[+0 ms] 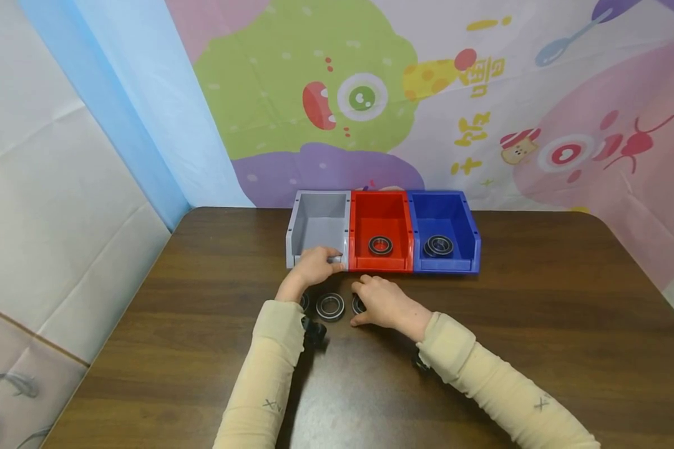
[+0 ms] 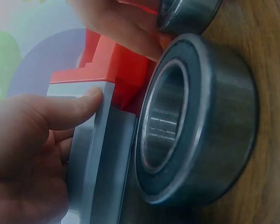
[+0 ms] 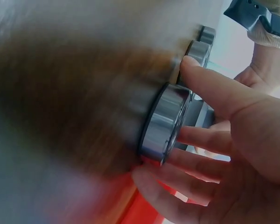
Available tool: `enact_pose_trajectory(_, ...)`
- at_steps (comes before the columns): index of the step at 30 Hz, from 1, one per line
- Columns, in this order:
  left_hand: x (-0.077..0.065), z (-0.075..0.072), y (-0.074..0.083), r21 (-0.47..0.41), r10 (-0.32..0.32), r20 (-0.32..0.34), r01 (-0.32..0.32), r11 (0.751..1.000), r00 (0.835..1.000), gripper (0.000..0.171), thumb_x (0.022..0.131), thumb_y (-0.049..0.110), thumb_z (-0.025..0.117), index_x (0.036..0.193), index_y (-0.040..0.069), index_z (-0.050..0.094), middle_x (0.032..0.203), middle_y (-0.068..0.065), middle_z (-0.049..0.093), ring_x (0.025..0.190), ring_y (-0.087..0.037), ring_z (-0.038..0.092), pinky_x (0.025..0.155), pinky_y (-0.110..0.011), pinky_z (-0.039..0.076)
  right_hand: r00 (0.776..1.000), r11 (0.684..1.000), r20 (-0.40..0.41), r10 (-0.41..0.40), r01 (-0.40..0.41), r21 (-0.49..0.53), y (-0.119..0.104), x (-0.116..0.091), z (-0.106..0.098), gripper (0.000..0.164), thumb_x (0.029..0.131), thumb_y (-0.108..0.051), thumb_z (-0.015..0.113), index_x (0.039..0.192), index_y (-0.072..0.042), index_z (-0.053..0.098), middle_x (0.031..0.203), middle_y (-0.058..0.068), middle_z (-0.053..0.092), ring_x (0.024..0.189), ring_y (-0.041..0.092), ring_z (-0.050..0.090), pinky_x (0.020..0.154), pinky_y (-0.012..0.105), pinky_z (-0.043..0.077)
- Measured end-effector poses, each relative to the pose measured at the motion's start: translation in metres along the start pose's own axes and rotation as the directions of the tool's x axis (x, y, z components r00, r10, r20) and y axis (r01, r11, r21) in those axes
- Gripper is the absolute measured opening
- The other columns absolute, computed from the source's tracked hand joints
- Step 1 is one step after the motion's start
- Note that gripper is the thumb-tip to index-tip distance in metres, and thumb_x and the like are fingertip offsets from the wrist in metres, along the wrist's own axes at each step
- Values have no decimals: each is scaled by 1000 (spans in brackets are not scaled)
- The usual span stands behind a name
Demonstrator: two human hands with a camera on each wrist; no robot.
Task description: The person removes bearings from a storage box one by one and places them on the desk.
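My left hand [image 1: 314, 267] grips the front edge of the grey bin [image 1: 321, 204]; in the left wrist view its thumb lies on the rim beside the red bin [image 1: 380, 204], with the fingers inside. My right hand [image 1: 386, 302] spreads around a metal ball bearing [image 3: 165, 123] on the table, thumb and fingertips at either side, not closed on it. A second bearing [image 1: 330, 307] lies flat to its left. A third bearing [image 1: 305, 302] is partly hidden by the left wrist.
One bearing [image 1: 380, 245] lies in the red bin. In the blue bin [image 1: 438, 202], bearings [image 1: 439, 245] appear stacked or overlapping. The three bins stand side by side at the back of the brown table [image 1: 567, 324], against a cartoon-printed cloth [image 1: 337, 75].
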State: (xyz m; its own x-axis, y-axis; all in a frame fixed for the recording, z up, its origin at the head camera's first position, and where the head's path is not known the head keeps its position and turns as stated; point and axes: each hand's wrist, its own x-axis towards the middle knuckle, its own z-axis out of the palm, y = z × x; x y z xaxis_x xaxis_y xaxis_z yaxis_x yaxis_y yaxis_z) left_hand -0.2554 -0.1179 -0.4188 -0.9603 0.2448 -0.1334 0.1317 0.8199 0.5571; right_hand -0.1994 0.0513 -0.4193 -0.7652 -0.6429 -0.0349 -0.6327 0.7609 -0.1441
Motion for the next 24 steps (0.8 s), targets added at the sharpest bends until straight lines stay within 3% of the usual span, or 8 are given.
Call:
enact_pose_trajectory(6,0,0,0,12,5,-2,-5,1000,1000,40,86,29,60,120,7,60,120,-11,60,114,-33,48,98,-46,35,1000,999,25,-19,19,-33,0,1,-2,52,68,-43,76,98,-4,62,89,10,55,79,23,56,65,36,50)
enact_pose_trajectory(10,0,1,0,12,8,-3,-8,1000,1000,40,86,29,60,120,7,60,119,-11,60,114,-33,49,97,-46,35,999,1000,27,-17,17,-2,2,2,-4,49,71,-44,74,97,-4,62,87,9,55,75,21,55,63,34,49)
enact_pose_trajectory(13,0,1,-1,15,8,-3,-8,1000,1000,39,86,28,60,120,7,60,119,-11,60,114,-33,49,98,-46,35,1000,999,-23,0,1,36,6,6,-7,36,76,-38,71,90,-6,62,82,7,54,71,20,56,60,33,49)
enact_pose_trajectory(18,1,2,-1,23,13,-5,-13,1000,1000,39,86,28,60,119,7,60,120,-11,60,115,-33,49,99,-46,34,984,999,-173,40,-33,43,15,13,-17,9,82,-17,61,79,-8,60,76,5,55,66,21,58,56,33,49)
enact_pose_trajectory(24,2,2,-2,7,6,1,-6,1000,1000,39,86,28,60,120,7,60,121,-11,60,115,-33,48,100,-46,32,943,991,-305,131,-119,56,27,25,-24,6,80,-10,56,76,-9,60,75,7,54,64,23,56,57,36,51)
